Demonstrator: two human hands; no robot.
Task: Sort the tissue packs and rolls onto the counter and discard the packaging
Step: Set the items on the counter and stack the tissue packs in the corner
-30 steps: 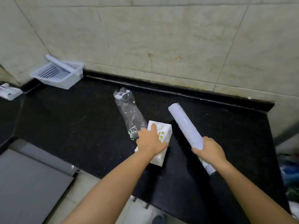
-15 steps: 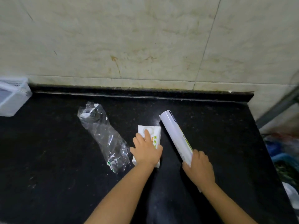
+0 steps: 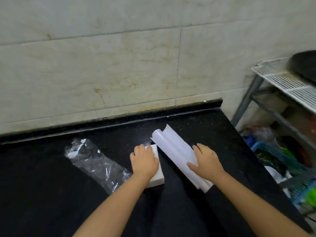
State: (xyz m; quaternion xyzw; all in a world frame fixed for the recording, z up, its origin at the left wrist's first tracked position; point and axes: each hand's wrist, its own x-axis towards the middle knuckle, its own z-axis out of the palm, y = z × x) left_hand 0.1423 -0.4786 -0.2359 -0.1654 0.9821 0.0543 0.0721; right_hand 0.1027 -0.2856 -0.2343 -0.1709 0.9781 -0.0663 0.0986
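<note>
A white tissue pack (image 3: 158, 177) lies on the black counter (image 3: 42, 194), and my left hand (image 3: 144, 161) rests flat on top of it with fingers curled over its far end. To its right lies a long white roll (image 3: 174, 147) whose outer sheet has come loose at the far end. My right hand (image 3: 206, 162) presses on the roll's near half, thumb across the sheet. A crumpled clear plastic wrapper (image 3: 95, 163) lies on the counter left of the pack, touched by neither hand.
A tiled wall rises behind the counter's raised back edge (image 3: 153, 112). Past the counter's right end stands a white wire rack (image 3: 289, 82) with a dark object on top, and blue and green baskets (image 3: 273, 154) sit below it on the floor.
The view has swung right, so the white basket on the left is out of sight. The roll's outer sheet has loosened and spread. Both hands remain on the pack and the roll.
</note>
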